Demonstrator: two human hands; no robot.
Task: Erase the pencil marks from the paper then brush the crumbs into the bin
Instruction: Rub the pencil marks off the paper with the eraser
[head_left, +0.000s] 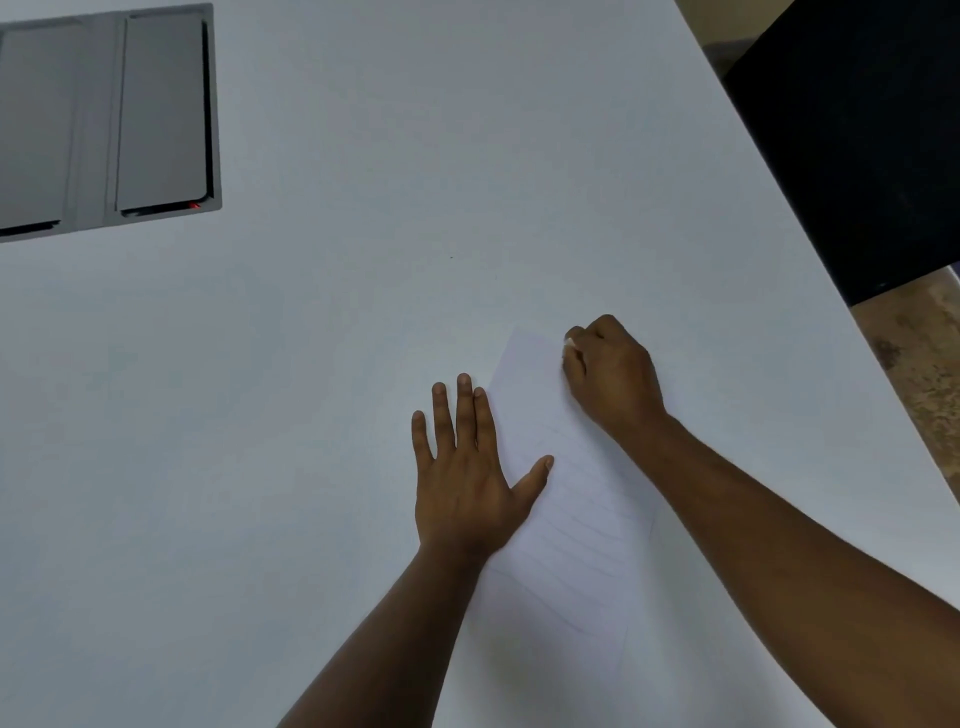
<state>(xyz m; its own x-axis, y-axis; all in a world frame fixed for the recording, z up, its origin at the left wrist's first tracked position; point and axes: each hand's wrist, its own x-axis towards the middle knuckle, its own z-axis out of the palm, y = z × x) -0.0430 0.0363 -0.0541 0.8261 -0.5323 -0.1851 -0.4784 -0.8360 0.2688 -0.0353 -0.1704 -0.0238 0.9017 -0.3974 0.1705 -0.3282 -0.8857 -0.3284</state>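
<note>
A lined sheet of paper lies slanted on the white table, near the front right. My left hand lies flat with straight fingers on the sheet's left edge, thumb spread onto the paper. My right hand is curled over the sheet's far end and pinches a small white eraser, of which only a tip shows at the fingertips. Pencil marks and crumbs are too faint to make out. No bin is in view.
A grey recessed panel with two lids sits in the table at the far left. A dark block stands beyond the table's right edge, with brown floor beside it.
</note>
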